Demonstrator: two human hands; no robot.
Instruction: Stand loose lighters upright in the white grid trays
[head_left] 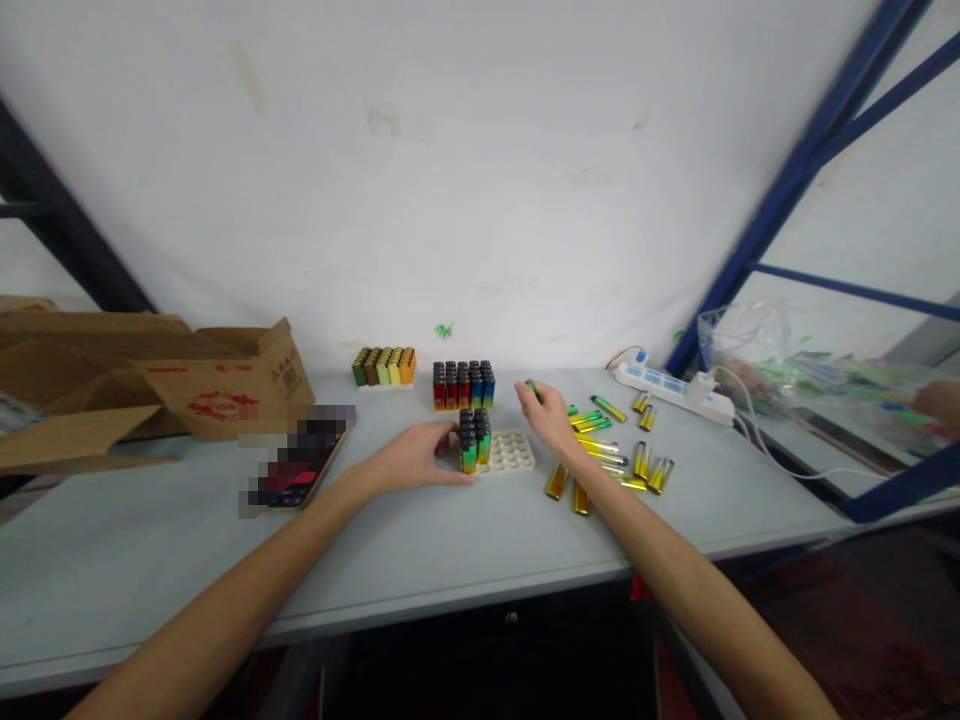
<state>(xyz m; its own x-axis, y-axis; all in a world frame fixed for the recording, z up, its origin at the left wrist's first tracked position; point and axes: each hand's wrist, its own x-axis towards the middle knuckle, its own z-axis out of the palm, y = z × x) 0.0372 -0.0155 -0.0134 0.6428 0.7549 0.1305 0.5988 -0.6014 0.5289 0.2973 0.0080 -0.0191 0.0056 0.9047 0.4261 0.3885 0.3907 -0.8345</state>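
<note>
My left hand (pixel 416 455) is curled around the left end of a white tray (pixel 514 452) with round holes, its thumb at the front corner and its fingers beside the standing lighters. Green-and-yellow lighters (pixel 469 455) with black tops stand upright in the tray's left part; the holes to the right hold none. Something dark red shows between the left fingers and these lighters. Above the tray's right end, my right hand (pixel 547 415) is closed on a green lighter (pixel 533 390), mostly hidden by the fingers. Loose gold and green lighters (pixel 592 425) lie beneath and beside the right forearm.
Behind the tray stand blocks of red and blue lighters (pixel 463 387) and green-to-orange lighters (pixel 384 367). A pixelated dark device (pixel 304 460) and cardboard box (pixel 232 390) are left. To the right are a power strip (pixel 675 390), plastic bags (pixel 750 340) and another person's hand (pixel 941 400).
</note>
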